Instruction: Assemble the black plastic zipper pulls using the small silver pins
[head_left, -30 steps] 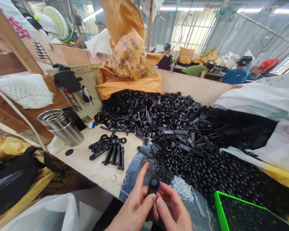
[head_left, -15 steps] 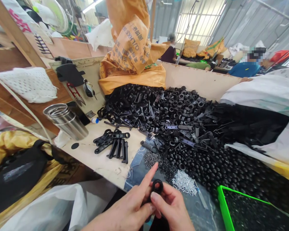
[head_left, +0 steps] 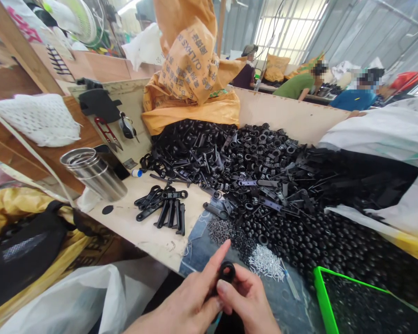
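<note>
The left hand and right hand meet fingertip to fingertip, both pinching a small black ring between them, hole turned upward probably for easy access, with silver pins just beyond the right hand

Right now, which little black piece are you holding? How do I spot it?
Start at the heap of black parts on the wooden table, then come to its near edge. There the left hand and right hand pinch a small black ring, the only piece held in fingers.
</note>
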The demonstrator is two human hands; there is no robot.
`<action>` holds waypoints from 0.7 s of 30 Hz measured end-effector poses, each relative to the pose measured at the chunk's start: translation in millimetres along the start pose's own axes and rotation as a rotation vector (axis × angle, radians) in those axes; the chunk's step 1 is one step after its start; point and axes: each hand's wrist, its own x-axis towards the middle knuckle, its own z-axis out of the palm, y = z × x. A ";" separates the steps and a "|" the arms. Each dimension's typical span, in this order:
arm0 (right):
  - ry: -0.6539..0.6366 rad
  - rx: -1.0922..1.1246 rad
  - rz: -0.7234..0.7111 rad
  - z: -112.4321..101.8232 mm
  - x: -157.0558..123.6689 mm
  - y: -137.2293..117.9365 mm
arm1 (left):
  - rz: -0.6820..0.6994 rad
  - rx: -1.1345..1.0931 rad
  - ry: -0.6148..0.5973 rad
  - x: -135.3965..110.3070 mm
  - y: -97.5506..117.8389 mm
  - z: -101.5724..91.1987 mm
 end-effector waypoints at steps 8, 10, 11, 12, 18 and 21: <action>0.147 -0.388 -0.269 -16.6 9.2 -13.7 | 0.081 -0.237 0.154 14.5 -9.8 8.8; 0.120 -0.481 -0.328 -20.5 9.7 -21.4 | 0.119 -0.222 0.227 17.8 -12.2 8.3; 0.098 -0.463 -0.335 -21.0 9.6 -24.0 | 0.140 -0.159 0.266 18.8 -12.7 7.9; 0.082 -0.414 -0.328 -20.7 9.5 -25.4 | 0.160 -0.070 0.307 19.4 -12.7 7.5; 0.224 -0.137 -0.201 -15.7 11.2 -15.3 | 0.352 0.332 0.255 22.9 -15.9 11.9; 0.228 -0.094 -0.171 -15.2 12.3 -10.8 | 0.501 0.437 0.269 27.4 -25.7 16.4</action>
